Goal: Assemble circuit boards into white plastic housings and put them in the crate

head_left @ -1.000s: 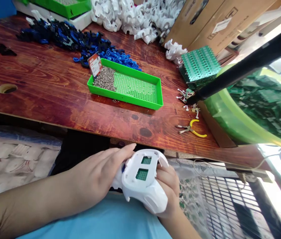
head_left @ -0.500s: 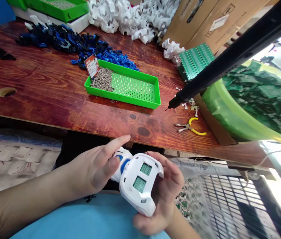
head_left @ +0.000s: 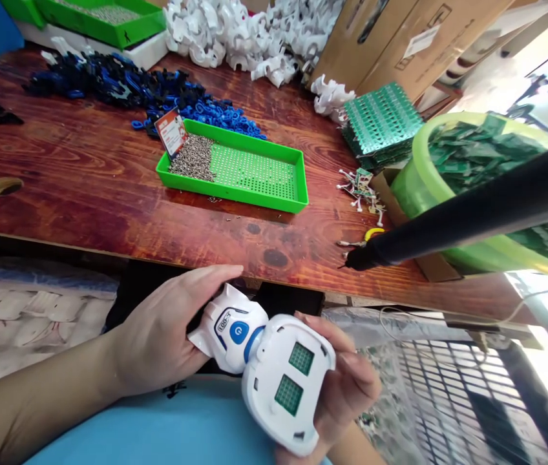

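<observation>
A white toy robot (head_left: pixel 268 361) lies tilted between my hands above my lap. Its body (head_left: pixel 238 325) carries a blue power button, and a blue neck ring joins it to the large head, where two square windows show green circuit board. My right hand (head_left: pixel 349 381) grips the head from its right side, thumb partly hidden below. Around the left side of the body curves my left hand (head_left: pixel 167 329), its fingers reaching over the top edge and its thumb out of sight. A black electric screwdriver (head_left: pixel 429 226) hangs at the right, tip pointing down-left, touched by neither hand.
On the wooden table stands a green tray (head_left: pixel 254 171) with small screws (head_left: pixel 191 158) and a card. Pliers (head_left: pixel 368 239), wired boards (head_left: pixel 361 187) and stacked green circuit boards (head_left: pixel 380 123) lie right, beside a yellow-green tub (head_left: pixel 414 181). Blue-black parts (head_left: pixel 143 90) and white shells (head_left: pixel 245 32) sit behind.
My left hand has closed in around the robot's body, its thumb moving out of view. The robot has turned, showing its button, and shifted slightly down-right. The screwdriver has swung down and right.
</observation>
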